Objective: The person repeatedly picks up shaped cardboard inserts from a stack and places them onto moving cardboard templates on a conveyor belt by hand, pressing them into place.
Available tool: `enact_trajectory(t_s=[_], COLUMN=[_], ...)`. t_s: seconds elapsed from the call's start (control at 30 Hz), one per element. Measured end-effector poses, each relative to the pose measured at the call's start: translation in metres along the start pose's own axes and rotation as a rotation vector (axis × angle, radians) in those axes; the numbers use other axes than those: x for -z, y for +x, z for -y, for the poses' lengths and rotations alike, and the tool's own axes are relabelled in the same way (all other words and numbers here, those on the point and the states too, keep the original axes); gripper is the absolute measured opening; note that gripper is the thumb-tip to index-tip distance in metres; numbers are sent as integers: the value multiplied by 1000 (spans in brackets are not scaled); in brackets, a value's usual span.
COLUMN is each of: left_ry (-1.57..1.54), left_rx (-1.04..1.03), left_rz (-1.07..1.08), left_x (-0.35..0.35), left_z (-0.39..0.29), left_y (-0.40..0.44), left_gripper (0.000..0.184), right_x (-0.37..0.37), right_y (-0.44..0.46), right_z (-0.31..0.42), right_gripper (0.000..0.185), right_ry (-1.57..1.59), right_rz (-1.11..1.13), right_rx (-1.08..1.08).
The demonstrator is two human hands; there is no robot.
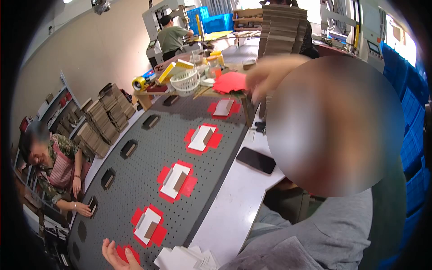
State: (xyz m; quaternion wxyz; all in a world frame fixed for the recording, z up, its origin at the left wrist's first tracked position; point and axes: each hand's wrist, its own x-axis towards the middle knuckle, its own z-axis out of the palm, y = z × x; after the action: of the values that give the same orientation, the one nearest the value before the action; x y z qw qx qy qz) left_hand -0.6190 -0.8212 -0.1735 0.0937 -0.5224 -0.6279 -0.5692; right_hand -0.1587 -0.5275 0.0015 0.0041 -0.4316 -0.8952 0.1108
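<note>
The left hand (118, 263) has its grip spread wide, holding nothing I can see, by a red sheet (120, 251) on the belt (135, 182); the right is out of sight. I'd keep the sheet flat and square, touching lightly. White cards (186, 259) lie near. On the far counter (146, 94), a white basket's (185, 82) contents are unclear.

Paper-and-board workshop: perforated conveyor belt (139, 180) carries red paper blanks (188, 186); tall grey-brown board stack (282, 33), blue plastic crates (218, 22), machine control panel (374, 47) stand around.
</note>
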Motion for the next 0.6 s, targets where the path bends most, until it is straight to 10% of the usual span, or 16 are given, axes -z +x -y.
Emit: enact_trajectory(t_s=[0.17, 0.3, 0.6], left_ry=[344, 351, 390], left_rx=[-19, -30, 138], left_rz=[207, 172, 79], left_x=[14, 40, 86], left_z=[0, -8, -36], left_y=[5, 1, -35], left_gripper=[39, 37, 35], right_x=[153, 175, 187], right_y=[-88, -118, -85], right_z=[-136, -185, -213], right_gripper=[31, 58, 44], right_ry=[188, 259, 366], right_rz=[-1195, -745, -532], right_rx=[-173, -642, -609])
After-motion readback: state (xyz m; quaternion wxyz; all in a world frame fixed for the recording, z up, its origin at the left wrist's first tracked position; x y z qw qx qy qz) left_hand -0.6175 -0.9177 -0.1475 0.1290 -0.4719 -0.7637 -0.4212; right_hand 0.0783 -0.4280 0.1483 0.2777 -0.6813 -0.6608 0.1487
